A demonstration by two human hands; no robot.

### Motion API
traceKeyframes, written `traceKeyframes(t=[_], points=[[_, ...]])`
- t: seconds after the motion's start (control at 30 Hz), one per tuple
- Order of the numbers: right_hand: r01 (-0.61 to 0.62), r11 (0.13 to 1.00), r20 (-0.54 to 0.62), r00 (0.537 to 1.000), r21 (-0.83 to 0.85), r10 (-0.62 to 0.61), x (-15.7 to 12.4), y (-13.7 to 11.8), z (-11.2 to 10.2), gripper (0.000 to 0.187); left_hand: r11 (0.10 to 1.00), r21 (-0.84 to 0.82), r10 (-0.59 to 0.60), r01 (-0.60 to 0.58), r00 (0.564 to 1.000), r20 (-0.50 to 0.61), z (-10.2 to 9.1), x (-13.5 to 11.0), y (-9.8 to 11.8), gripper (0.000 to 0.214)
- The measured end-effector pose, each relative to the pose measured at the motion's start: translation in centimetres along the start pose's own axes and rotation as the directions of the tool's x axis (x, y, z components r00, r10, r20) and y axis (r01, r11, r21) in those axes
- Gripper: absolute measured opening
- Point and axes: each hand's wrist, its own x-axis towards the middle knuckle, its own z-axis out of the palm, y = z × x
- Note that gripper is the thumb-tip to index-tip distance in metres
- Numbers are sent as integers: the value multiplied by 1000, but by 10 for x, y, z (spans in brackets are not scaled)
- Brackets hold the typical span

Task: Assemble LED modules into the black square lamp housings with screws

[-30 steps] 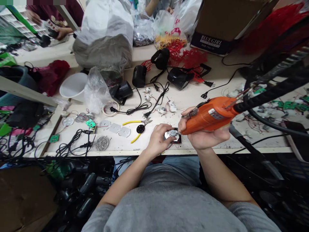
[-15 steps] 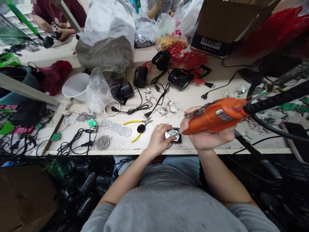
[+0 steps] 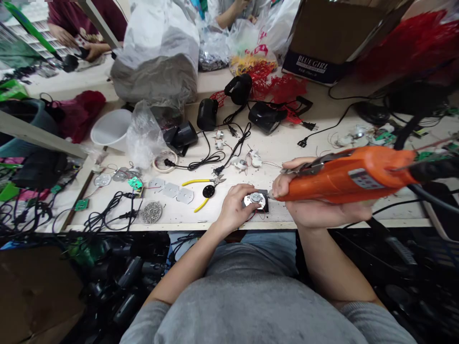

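- The left hand (image 3: pixel 234 208) is clenched around a round silver metal part (image 3: pixel 256 198), pinning it on a small square black pad (image 3: pixel 264 193) near the near edge of the pale wooden surface (image 3: pixel 229 148).
- The right hand (image 3: pixel 315 212) grips a bright orange corded power tool (image 3: pixel 353 174), cradling it from below, with the tool's thin metal tip (image 3: pixel 270 195) just beside the part's right side.
- A steady result would favour keeping the part pressed flat and bringing the tip in slowly, clear of the left hand.
- Yellow-handled pliers (image 3: pixel 201 182) lie farther left, well apart from both hands.
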Motion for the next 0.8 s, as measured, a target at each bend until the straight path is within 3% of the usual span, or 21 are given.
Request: traceKeyframes(t=[0.3,0.53,0.8], points=[[-85,996,-17,996,1,85,2,11,-6,57,999,-16,36,-36,999,10,-2,2,-1,29],[-86,995,44,995,46,84,2,19,-17,62,1000,3,20,-21,1000,20,-2,1,-1,29],[-100,995,34,995,31,99,5,16,-8,64,984,42,172,-174,984,45,-3,0,-2,26]])
